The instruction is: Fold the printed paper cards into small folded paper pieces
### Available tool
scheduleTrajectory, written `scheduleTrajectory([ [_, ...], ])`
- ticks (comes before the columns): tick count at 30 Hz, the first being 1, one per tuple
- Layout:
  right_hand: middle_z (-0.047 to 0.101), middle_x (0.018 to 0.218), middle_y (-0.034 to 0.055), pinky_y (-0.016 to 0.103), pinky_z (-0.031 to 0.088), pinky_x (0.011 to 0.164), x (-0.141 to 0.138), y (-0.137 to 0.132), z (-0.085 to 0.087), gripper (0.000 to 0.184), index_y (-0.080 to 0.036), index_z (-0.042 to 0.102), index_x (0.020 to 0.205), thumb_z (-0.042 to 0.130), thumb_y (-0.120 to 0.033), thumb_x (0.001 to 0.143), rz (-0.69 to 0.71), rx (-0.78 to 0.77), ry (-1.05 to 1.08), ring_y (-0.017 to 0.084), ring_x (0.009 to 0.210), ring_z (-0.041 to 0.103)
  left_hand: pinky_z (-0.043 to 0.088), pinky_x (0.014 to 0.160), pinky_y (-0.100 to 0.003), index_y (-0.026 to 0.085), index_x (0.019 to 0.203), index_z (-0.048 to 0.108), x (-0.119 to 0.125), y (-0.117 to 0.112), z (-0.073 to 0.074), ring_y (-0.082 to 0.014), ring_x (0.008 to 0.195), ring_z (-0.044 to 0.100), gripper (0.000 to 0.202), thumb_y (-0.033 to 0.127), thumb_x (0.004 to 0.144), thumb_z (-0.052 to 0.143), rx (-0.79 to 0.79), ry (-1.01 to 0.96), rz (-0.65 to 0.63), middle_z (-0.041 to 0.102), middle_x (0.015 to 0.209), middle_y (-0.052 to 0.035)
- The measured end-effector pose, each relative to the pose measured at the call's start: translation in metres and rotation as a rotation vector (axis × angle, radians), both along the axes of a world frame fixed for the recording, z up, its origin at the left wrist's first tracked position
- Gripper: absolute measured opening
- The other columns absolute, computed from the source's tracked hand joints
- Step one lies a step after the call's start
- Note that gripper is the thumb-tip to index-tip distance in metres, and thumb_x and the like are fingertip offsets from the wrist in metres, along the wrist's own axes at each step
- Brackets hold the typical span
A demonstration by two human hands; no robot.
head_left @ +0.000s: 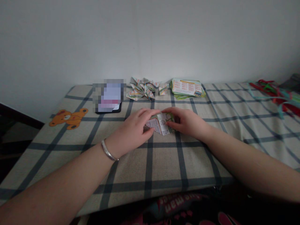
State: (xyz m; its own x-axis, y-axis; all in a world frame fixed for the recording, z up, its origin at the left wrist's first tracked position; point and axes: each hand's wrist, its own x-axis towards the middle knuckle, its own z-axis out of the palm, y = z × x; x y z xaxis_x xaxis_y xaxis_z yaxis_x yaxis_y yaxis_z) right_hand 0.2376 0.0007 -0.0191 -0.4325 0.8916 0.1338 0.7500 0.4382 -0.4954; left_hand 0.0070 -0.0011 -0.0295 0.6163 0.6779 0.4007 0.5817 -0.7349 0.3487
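A small printed sheet of paper (162,123), partly folded with creases showing, lies on the checked cloth between my two hands. My left hand (138,126) curls round its left side, fingers along the far edge and thumb at the near-left edge; a silver bangle is on that wrist. From the right, my right hand (186,122) grips the green end, with its thumb on the paper and its fingers bent over the far edge. Both hands cover the sheet's outer parts. Beyond them sit several folded paper pieces (146,89) in a loose pile.
A stack of printed cards (187,88) lies by the wall (150,40), right of the folded pieces. At left are a phone (110,110) with a blurred screen and a flat orange bear (67,118). Red, green and pale blue ribbons (278,97) lie at far right.
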Motion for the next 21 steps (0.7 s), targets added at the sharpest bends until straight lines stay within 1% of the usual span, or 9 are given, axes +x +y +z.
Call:
scheduleTrajectory([
  [4, 0.062, 0.075, -0.0009, 0.024, 0.032, 0.055, -0.0011, -0.0011, 0.0014, 0.041, -0.024, 0.057, 0.128, 0.059, -0.031, 0.087, 0.012, 0.004, -0.051, 0.011, 0.061, 0.051, 0.042, 0.108, -0.041, 0.021, 0.131, 0.048, -0.0009, 0.0008, -0.0019, -0.0202, 0.122, 0.051, 0.048, 0.013, 0.085, 0.058, 0.006, 0.016, -0.034, 0.055, 0.129, -0.0074],
  [9, 0.058, 0.069, -0.0025, 0.024, 0.029, 0.053, -0.0004, -0.0004, -0.0021, 0.045, -0.023, 0.054, 0.13, 0.06, -0.035, 0.087, 0.001, 0.041, -0.067, 0.011, 0.056, 0.048, 0.046, 0.103, -0.043, 0.023, 0.123, 0.06, -0.0022, 0.002, -0.0023, -0.0216, 0.118, 0.054, 0.036, 0.016, 0.087, 0.056, 0.036, 0.065, -0.077, 0.055, 0.128, -0.0074],
  [13, 0.057, 0.069, -0.003, 0.023, 0.028, 0.052, -0.0001, 0.0002, -0.0036, 0.047, -0.024, 0.053, 0.131, 0.061, -0.033, 0.086, -0.002, 0.051, -0.071, 0.01, 0.055, 0.047, 0.045, 0.102, -0.048, 0.027, 0.114, 0.068, -0.0023, 0.0008, 0.0, -0.025, 0.121, 0.052, 0.029, 0.017, 0.089, 0.055, 0.095, 0.114, -0.078, 0.053, 0.132, -0.008],
  [15, 0.058, 0.069, -0.0029, 0.023, 0.029, 0.052, -0.0003, 0.0, -0.0035, 0.047, -0.023, 0.053, 0.131, 0.061, -0.032, 0.085, -0.008, 0.052, -0.068, 0.01, 0.055, 0.047, 0.045, 0.102, -0.048, 0.027, 0.11, 0.07, -0.0022, 0.0003, 0.0017, -0.0255, 0.121, 0.052, 0.025, 0.019, 0.09, 0.056, 0.12, 0.143, -0.091, 0.055, 0.132, -0.0072],
  [17, 0.058, 0.069, -0.0029, 0.023, 0.03, 0.052, -0.0007, -0.0006, -0.0031, 0.044, -0.022, 0.055, 0.128, 0.061, -0.031, 0.085, -0.015, 0.052, -0.049, 0.01, 0.055, 0.047, 0.042, 0.103, -0.049, 0.027, 0.107, 0.071, -0.0024, 0.0008, 0.0031, -0.0249, 0.119, 0.052, 0.022, 0.022, 0.09, 0.057, 0.142, 0.186, -0.126, 0.061, 0.126, -0.0053],
  [18, 0.058, 0.069, -0.0029, 0.023, 0.031, 0.053, -0.0009, -0.001, -0.0027, 0.04, -0.022, 0.058, 0.124, 0.059, -0.03, 0.085, -0.014, 0.051, -0.033, 0.01, 0.055, 0.047, 0.04, 0.105, -0.051, 0.027, 0.106, 0.071, -0.0027, 0.0015, 0.0035, -0.0244, 0.118, 0.053, 0.021, 0.022, 0.09, 0.058, 0.154, 0.209, -0.143, 0.063, 0.123, -0.0045],
  [21, 0.059, 0.065, -0.003, 0.023, 0.032, 0.052, -0.0006, -0.0014, -0.0011, 0.026, -0.021, 0.067, 0.108, 0.052, -0.021, 0.086, 0.0, 0.036, 0.014, 0.009, 0.052, 0.045, 0.033, 0.109, -0.053, 0.027, 0.106, 0.07, -0.0042, 0.0042, 0.0038, -0.0222, 0.113, 0.056, 0.02, 0.023, 0.089, 0.06, 0.162, 0.261, -0.162, 0.066, 0.117, -0.0031],
])
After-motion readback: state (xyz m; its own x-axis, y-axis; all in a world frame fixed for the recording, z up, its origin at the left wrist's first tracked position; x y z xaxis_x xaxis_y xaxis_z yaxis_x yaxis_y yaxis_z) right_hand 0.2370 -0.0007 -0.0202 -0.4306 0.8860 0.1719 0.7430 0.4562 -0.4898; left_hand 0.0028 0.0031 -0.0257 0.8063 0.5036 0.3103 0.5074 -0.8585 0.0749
